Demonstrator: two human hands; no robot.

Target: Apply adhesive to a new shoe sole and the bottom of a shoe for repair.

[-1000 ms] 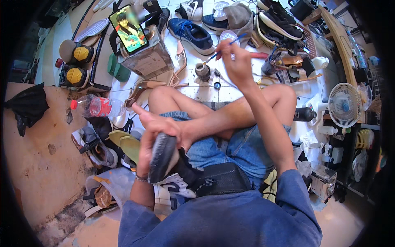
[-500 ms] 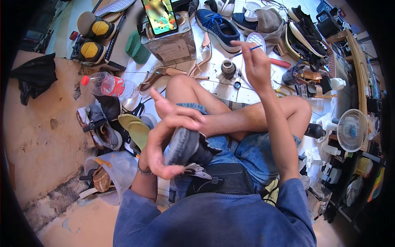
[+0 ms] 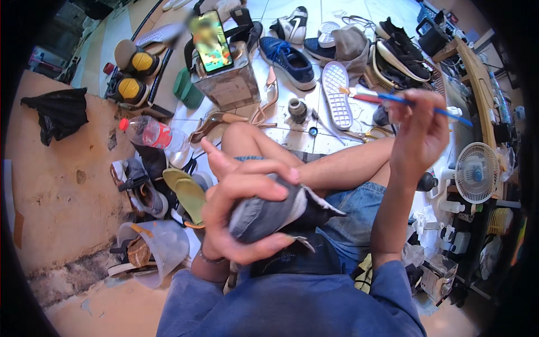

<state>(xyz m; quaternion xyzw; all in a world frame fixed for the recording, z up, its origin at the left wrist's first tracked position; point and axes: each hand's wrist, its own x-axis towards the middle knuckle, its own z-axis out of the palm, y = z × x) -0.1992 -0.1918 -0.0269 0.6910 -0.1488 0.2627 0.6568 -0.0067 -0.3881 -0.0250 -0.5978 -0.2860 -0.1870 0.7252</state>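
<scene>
My left hand (image 3: 241, 202) is wrapped round a dark grey shoe upper (image 3: 269, 216) above my lap. Its rounded end faces the palm, and a frayed pale edge shows at the opening on the right. My right hand (image 3: 418, 126), raised over my right knee, pinches a thin brush (image 3: 424, 106) with a blue handle. The brush tip points left, toward a white shoe sole (image 3: 336, 84) on the tiles. Beyond my crossed legs stands a small dark open jar (image 3: 297, 110), with a round cap (image 3: 313, 131) beside it.
A metal tin (image 3: 224, 84) with a phone (image 3: 211, 45) on it stands ahead. Blue sneakers (image 3: 286, 62), tan heeled sandals (image 3: 216, 124) and black shoes (image 3: 401, 56) lie around. At left are a plastic bottle (image 3: 154, 135) and a tipped clear bucket (image 3: 168, 247); a fan (image 3: 476, 171) stands right.
My right hand has moved right and turned, bringing the brush with it. My left hand has lifted the shoe upper slightly and tilted its opening to the right.
</scene>
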